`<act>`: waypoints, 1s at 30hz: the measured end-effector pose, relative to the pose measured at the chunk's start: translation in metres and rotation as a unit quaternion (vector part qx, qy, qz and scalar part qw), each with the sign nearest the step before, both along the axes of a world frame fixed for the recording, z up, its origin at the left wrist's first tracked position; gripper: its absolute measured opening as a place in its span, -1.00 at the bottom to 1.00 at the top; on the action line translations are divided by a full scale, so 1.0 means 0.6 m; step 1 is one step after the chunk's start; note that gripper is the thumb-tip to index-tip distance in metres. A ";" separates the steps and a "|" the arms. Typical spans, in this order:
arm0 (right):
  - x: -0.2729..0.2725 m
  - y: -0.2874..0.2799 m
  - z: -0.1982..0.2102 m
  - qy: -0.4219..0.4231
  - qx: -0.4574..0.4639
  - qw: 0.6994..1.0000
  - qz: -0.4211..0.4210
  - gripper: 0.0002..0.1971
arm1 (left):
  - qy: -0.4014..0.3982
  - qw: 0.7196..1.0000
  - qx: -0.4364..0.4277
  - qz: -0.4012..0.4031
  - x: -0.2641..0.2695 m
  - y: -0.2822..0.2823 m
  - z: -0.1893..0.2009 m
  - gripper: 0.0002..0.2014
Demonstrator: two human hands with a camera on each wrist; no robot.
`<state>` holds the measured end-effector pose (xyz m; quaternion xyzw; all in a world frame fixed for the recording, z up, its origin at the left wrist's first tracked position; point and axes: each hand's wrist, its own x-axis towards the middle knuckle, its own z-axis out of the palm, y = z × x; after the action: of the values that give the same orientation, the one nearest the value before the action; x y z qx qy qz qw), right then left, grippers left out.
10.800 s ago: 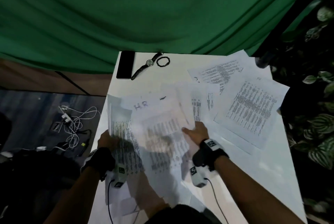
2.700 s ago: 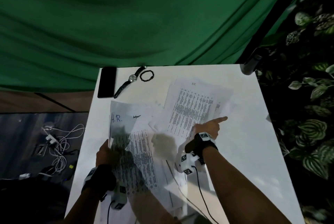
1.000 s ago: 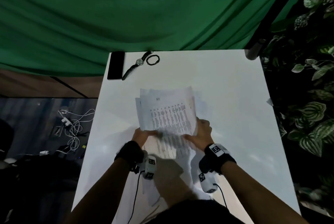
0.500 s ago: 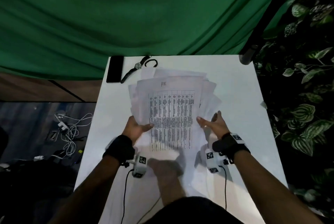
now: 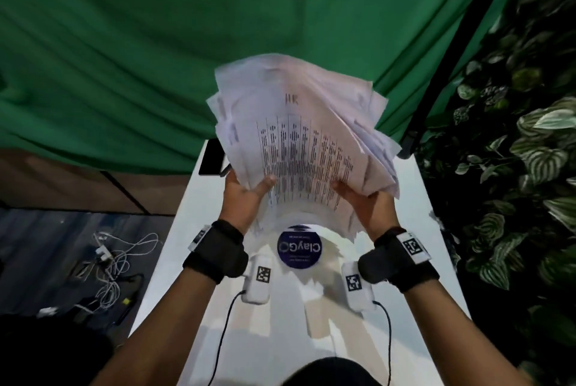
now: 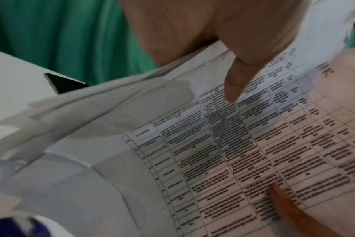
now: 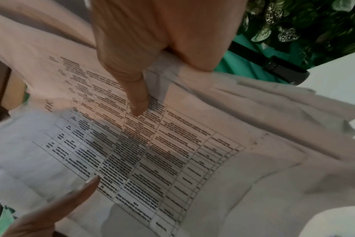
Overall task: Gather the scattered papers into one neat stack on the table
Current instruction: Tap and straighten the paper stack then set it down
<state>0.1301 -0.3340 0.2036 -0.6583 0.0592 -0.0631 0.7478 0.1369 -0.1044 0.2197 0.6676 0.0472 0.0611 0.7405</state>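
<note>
Both hands hold the papers (image 5: 307, 136) up off the table (image 5: 280, 323), as one loose sheaf standing nearly on end, its top edge toward 12 o'clock against the green cloth (image 5: 156, 42). The left hand (image 5: 241, 198) grips the sheaf's lower left side, thumb laid over the printed face and fingers behind; the left wrist view shows that thumb (image 6: 233, 86) pressed on the table of text. The right hand (image 5: 366, 205) grips the lower right side the same way, its thumb (image 7: 136, 96) flat on the front sheet and the rest of the hand wrapped behind. Neither hand is open: each is closed round its side of the bundle.

The sheets are not squared up (edges fan out at the top and along the right side, several corners sticking past the others). The front sheet carries a ruled grid of small print with a handwritten mark near its top; the print is too blurred to read. The lower edge of the sheaf curves toward the person and hangs above a round dark blue sticker (image 5: 300, 250) on the tabletop, at 6 o'clock from the papers.

At 9 o'clock from the sheaf, by the table's far left corner, lies a black phone (image 5: 212, 157), partly hidden by the paper. Leafy plants (image 5: 514, 167) fill the 3 o'clock side, and white cables (image 5: 115, 264) lie on the floor at 8 o'clock. No container appears in any view.
</note>
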 end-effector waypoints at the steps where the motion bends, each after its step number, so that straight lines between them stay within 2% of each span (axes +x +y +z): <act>1: -0.011 -0.003 -0.008 0.001 -0.017 1.000 0.010 -0.67 | 0.013 1.000 0.004 -0.001 -0.008 0.001 -0.012 -0.63; 4: -0.041 -0.012 -0.059 0.043 -0.096 0.992 0.072 -0.49 | 0.088 0.996 0.025 -0.018 -0.035 0.003 -0.062 -0.62; 6: -0.054 -0.019 -0.086 0.101 -0.095 0.986 0.091 -0.42 | 0.126 0.990 0.047 -0.029 -0.052 0.004 -0.091 -0.60; 8: -0.058 -0.024 -0.099 0.117 -0.072 0.986 0.090 -0.39 | 0.150 0.987 0.045 -0.039 -0.063 0.005 -0.100 -0.61; 11: -0.058 -0.024 -0.076 0.094 -0.048 0.992 0.068 -0.50 | 0.152 0.988 0.015 -0.031 -0.063 0.012 -0.101 -0.59; 17: -0.042 -0.014 -0.040 0.017 0.002 0.998 0.057 -0.40 | 0.093 0.994 -0.050 -0.016 -0.053 0.017 -0.069 -0.40; 21: -0.040 -0.002 -0.056 0.023 0.002 0.999 0.049 -0.23 | 0.065 0.995 -0.059 0.049 -0.053 0.000 -0.042 -0.43; 25: -0.043 -0.001 -0.090 0.048 -0.018 0.997 0.054 -0.22 | 0.042 0.991 -0.027 0.127 -0.054 -0.035 0.001 -0.62; 27: -0.044 -0.006 -0.105 0.062 -0.040 0.996 0.046 -0.17 | 0.073 0.980 0.002 0.184 -0.045 -0.043 0.012 -0.49; 29: -0.042 -0.016 -0.120 0.058 -0.068 0.995 0.052 -0.29 | 0.112 0.970 0.026 0.215 -0.036 -0.045 0.015 -0.39; 30: -0.041 -0.021 -0.126 0.052 -0.084 0.993 0.060 -0.36 | 0.123 0.967 0.034 0.220 -0.033 -0.044 0.014 -0.42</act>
<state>0.1056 -0.3464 0.1283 -0.7237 0.0531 0.0119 0.6879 0.1171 -0.1310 0.2282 0.6678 0.2815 0.1421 0.6742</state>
